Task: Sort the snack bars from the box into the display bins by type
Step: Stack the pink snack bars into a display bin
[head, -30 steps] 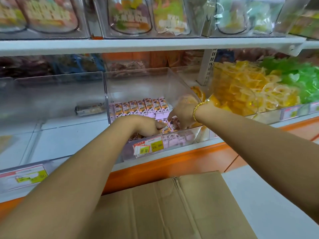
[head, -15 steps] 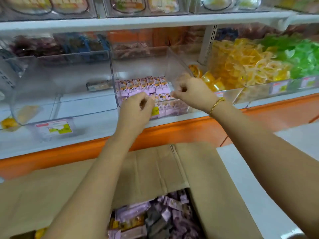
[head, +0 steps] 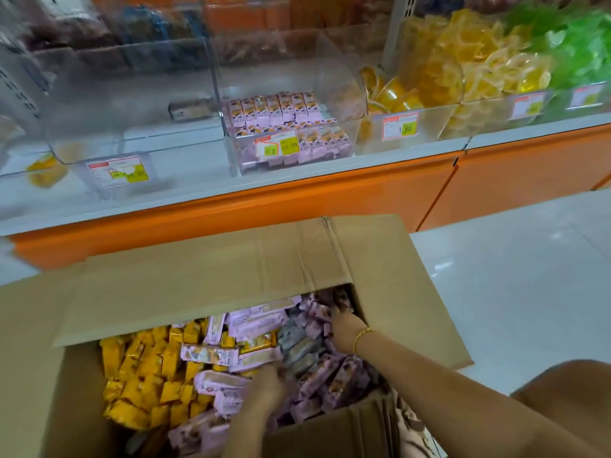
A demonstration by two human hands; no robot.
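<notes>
An open cardboard box [head: 198, 276] stands on the floor below the shelf. It holds yellow snack bars [head: 139, 375] on its left and pink snack bars [head: 258, 319] in the middle and right. My left hand [head: 264, 388] reaches down among the pink bars near the box's middle. My right hand [head: 344, 328], with a gold bracelet on its wrist, digs into pink bars at the far right corner. Both hands' fingers are blurred and partly buried. On the shelf, a clear display bin [head: 330, 77] holds rows of pink bars [head: 284, 110].
A clear bin [head: 132, 94] to the left holds a single dark bar [head: 191, 109]. Bins of yellow sweets [head: 463, 71] and green sweets [head: 578, 47] stand at the right. An orange shelf base [head: 330, 196] runs behind the box. White floor [head: 512, 276] lies to the right.
Both hands have left the middle display bin and dropped into the box. The view has tilted down, and the box's open top and bars now show.
</notes>
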